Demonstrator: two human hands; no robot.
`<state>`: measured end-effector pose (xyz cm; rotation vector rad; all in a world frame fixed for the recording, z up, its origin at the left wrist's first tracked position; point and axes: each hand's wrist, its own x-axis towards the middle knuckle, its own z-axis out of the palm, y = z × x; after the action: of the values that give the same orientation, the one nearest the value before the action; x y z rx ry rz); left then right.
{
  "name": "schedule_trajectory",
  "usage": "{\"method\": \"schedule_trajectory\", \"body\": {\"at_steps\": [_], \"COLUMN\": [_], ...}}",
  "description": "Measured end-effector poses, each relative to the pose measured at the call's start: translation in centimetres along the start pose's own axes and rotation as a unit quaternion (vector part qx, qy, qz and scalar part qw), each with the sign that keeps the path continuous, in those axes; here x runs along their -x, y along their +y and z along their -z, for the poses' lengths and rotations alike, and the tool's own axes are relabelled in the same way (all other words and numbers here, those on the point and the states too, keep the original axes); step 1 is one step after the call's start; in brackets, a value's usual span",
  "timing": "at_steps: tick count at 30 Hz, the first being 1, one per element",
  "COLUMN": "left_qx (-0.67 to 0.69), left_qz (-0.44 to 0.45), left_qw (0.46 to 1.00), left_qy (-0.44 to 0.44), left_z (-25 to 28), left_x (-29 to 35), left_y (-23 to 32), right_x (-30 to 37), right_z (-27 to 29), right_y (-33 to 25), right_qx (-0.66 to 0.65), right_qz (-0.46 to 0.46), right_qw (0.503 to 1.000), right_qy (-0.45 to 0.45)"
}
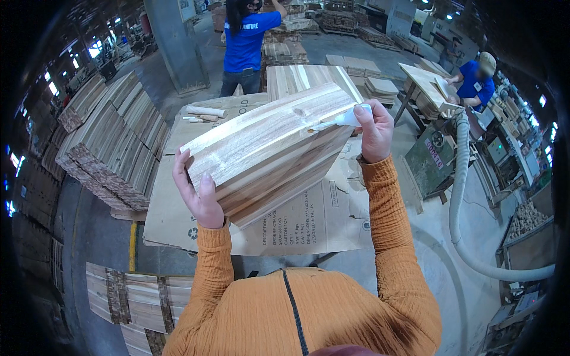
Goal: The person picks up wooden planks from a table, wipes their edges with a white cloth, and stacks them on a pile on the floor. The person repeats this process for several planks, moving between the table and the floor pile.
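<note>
A striped wooden board [270,148] is held tilted above the cardboard-covered table. At its left end my left hand [200,196] grips the edge, thumb on the face and fingers around the side. My right hand [375,129] is closed around a small white squeeze bottle [346,118], thumb on top, by the board's right end. The bottle's narrow nozzle points left and meets the board's face near a small dark mark. Part of the bottle is hidden in my fingers.
Printed cardboard [320,222] covers the table, with light wooden dowels [205,111] at its far left. Another board [309,78] lies behind mine. Stacked boards [116,145] stand left. A grey hose [460,178] hangs right. Two people in blue shirts work farther off.
</note>
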<state>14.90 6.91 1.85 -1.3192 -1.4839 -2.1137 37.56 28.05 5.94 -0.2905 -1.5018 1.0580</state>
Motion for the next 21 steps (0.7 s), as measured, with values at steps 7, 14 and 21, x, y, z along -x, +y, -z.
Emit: {"method": "schedule_trajectory", "body": {"at_steps": [7, 14, 21], "left_qx": [-0.012, -0.016, -0.015], "left_qz": [0.002, -0.012, -0.009], "left_qw": [1.000, 1.000, 1.000], "left_qy": [0.003, 0.009, 0.012], "left_z": [0.0, -0.1, -0.2], "left_x": [0.0, -0.1, -0.7], "left_y": [0.2, 0.2, -0.4], "right_x": [0.2, 0.2, 1.4], "right_z": [0.0, 0.1, 2.8], "right_y": [0.3, 0.6, 1.6], "right_qx": [-0.022, -0.051, -0.324], "right_qz": [-0.008, -0.009, -0.059], "right_qw": [1.000, 0.999, 0.939], "right_qy": [0.014, 0.014, 0.101]}}
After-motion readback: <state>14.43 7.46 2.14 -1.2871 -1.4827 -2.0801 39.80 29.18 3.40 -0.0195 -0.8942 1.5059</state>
